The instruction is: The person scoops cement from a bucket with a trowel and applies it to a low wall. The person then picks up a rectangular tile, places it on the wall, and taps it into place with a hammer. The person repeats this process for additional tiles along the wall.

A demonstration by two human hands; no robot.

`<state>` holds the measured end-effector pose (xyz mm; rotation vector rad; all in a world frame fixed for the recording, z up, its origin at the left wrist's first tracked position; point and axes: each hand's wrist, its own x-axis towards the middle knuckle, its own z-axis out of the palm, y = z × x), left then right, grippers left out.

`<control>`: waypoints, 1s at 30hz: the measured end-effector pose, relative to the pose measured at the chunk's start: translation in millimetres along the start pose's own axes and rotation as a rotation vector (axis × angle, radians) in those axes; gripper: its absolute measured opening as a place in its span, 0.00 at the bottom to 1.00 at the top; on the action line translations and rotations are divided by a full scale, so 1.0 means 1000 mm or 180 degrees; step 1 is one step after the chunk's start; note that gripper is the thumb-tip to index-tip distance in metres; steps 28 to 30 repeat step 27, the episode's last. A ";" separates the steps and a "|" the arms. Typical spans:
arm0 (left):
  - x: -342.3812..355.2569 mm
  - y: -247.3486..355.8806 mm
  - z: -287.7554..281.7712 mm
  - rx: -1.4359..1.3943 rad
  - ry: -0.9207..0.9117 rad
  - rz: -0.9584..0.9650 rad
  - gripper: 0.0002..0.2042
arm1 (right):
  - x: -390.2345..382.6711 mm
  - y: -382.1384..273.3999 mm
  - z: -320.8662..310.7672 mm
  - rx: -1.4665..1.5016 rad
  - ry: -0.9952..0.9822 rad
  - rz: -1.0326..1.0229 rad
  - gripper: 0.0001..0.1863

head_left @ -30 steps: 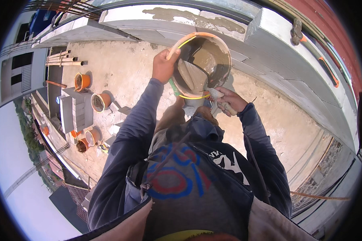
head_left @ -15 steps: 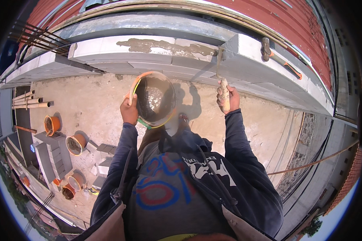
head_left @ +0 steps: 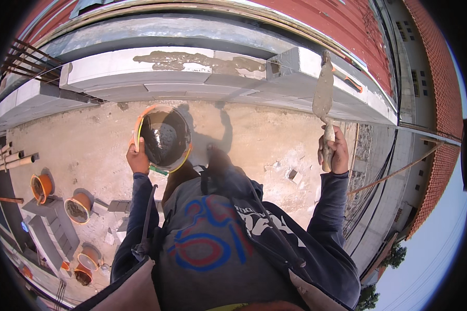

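My left hand (head_left: 138,158) is closed on the rim of a round bucket (head_left: 141,122), orange outside and grey with mortar within. Wet grey mortar (head_left: 163,140) lies in it. Out to the right, my right hand (head_left: 336,150) grips the pale, crusted handle of a trowel (head_left: 324,90). Its mortar-coated blade points away from me, over the wall. Ahead runs a low wall of light grey blocks (head_left: 104,67), with a ragged strip of mortar (head_left: 181,60) along its top. A raised block (head_left: 296,67) stands at the strip's right end.
A hammer (head_left: 352,83) with an orange-and-black handle lies on the wall, partly behind the trowel. Orange buckets (head_left: 79,207) and stacked blocks (head_left: 52,230) stand at left. Rusty rebar (head_left: 31,62) sticks out at far left. Rubble (head_left: 294,176) lies on the floor.
My right hand has swung right with the trowel, whose blade now shows its broad face near the hammer. The view has turned right; my left hand still holds the bucket.
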<state>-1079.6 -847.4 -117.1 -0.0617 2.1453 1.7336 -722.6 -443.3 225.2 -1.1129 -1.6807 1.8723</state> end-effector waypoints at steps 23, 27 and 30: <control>-0.114 -0.082 -0.048 0.0169 0.1468 -0.0339 0.24 | 0.195 -0.179 -0.042 -0.7970 -0.0819 -0.3890 0.14; -0.142 -0.090 -0.036 0.0191 0.1780 -0.0469 0.26 | 0.180 -0.197 -0.065 -0.7739 -0.0323 -0.3605 0.18; -0.142 -0.090 -0.036 0.0191 0.1780 -0.0469 0.26 | 0.180 -0.197 -0.065 -0.7739 -0.0323 -0.3605 0.18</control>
